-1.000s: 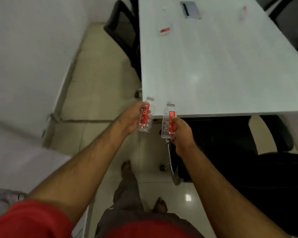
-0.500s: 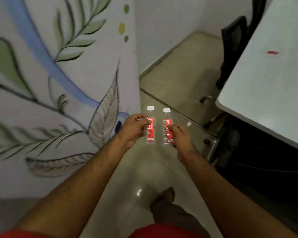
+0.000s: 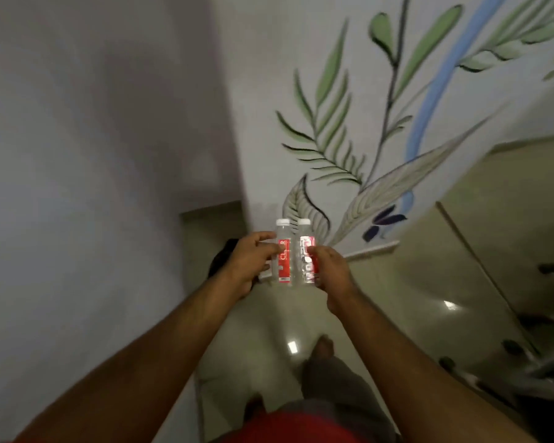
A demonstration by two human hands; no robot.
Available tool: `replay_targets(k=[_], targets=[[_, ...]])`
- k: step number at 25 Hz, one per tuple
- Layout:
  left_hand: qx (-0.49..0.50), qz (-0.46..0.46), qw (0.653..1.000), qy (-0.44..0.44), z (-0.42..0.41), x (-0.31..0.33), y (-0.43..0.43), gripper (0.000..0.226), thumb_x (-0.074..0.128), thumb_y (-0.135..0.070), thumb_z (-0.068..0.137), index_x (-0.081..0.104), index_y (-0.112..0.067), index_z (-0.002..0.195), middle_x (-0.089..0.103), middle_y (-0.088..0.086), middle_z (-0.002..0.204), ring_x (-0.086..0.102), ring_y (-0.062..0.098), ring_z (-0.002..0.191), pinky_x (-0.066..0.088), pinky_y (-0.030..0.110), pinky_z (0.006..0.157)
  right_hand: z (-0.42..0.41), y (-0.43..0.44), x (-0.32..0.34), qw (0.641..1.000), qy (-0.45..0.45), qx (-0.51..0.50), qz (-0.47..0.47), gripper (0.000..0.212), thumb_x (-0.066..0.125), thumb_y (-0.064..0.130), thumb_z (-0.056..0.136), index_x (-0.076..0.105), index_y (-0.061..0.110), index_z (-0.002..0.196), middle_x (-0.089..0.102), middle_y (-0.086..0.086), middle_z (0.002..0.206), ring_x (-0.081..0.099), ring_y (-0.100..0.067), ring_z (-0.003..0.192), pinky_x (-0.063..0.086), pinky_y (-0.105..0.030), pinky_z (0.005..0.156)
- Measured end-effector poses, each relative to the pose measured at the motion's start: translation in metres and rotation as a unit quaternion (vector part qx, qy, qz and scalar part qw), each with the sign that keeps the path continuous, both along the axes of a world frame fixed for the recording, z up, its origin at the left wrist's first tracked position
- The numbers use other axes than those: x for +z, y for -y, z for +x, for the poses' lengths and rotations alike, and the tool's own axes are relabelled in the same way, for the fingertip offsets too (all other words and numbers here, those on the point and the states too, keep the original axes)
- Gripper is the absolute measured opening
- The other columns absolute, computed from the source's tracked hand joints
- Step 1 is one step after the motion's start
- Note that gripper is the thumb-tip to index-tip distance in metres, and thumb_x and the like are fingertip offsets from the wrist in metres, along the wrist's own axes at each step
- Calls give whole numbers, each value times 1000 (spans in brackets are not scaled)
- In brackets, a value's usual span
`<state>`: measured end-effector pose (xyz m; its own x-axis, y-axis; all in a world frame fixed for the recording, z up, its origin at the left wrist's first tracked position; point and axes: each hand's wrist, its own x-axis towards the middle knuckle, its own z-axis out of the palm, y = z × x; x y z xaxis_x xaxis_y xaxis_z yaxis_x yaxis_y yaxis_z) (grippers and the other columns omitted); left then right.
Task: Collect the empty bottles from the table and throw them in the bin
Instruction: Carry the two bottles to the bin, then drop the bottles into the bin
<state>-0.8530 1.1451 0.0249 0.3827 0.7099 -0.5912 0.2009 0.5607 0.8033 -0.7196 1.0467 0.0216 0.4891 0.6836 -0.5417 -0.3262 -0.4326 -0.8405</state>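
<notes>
The person stands on a glossy tiled floor, both bare arms stretched forward, a small clear water bottle in each hand. The left hand has its fingers wrapped round the left bottle, whose red label faces us with white lettering. The right hand has its fingers curled about the right bottle, also red-labelled. Both bottles stand upright, white caps on top, side by side and just about touching, held out in the air at chest height, well above the floor. Behind them rises a wall painted with a leaf mural in green, grey and blue. A dark object peeks out behind the left hand near the corner; what it is I cannot tell. One bare foot shows below the bottles.
</notes>
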Motion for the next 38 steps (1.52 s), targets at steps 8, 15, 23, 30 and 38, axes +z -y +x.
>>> replay_targets(k=[8,15,23,30,38], targets=[[136,-37,988,-60,-112,-54,-76,34,60,-4,89,62,-7,122,71,10,99,69,24,85,57,38,77,-92,-123,-64,979,1,177,-96,28,57,36,99,65,17,116,70,-6,106,65,-22,96,50,-30,73],[158,-99,975,-121,-130,-155,-177,20,53,7,90,64,-10,91,63,6,77,62,14,59,49,26,57,-117,-233,-167,965,20,210,-154,17,55,23,100,68,12,102,69,-2,86,65,-13,73,48,-21,56],[54,-159,975,-148,-118,-369,-258,27,59,2,87,67,-9,110,70,16,103,68,30,90,55,49,91,-118,-291,-367,956,55,178,-228,15,58,26,99,68,16,104,71,-5,100,71,-23,89,59,-36,79],[21,-155,968,-198,-105,-529,-266,21,56,-6,92,63,-6,111,65,12,108,64,30,93,53,38,84,-117,-296,-538,930,86,212,-288,20,61,31,93,75,20,103,75,-9,108,71,-31,98,58,-50,89],[64,-136,959,-240,-99,-550,-239,46,50,-11,94,47,-6,139,53,17,139,50,37,130,42,39,108,-121,-288,-557,926,104,206,-299,32,54,9,94,69,9,122,65,-16,129,59,-37,119,49,-45,103]])
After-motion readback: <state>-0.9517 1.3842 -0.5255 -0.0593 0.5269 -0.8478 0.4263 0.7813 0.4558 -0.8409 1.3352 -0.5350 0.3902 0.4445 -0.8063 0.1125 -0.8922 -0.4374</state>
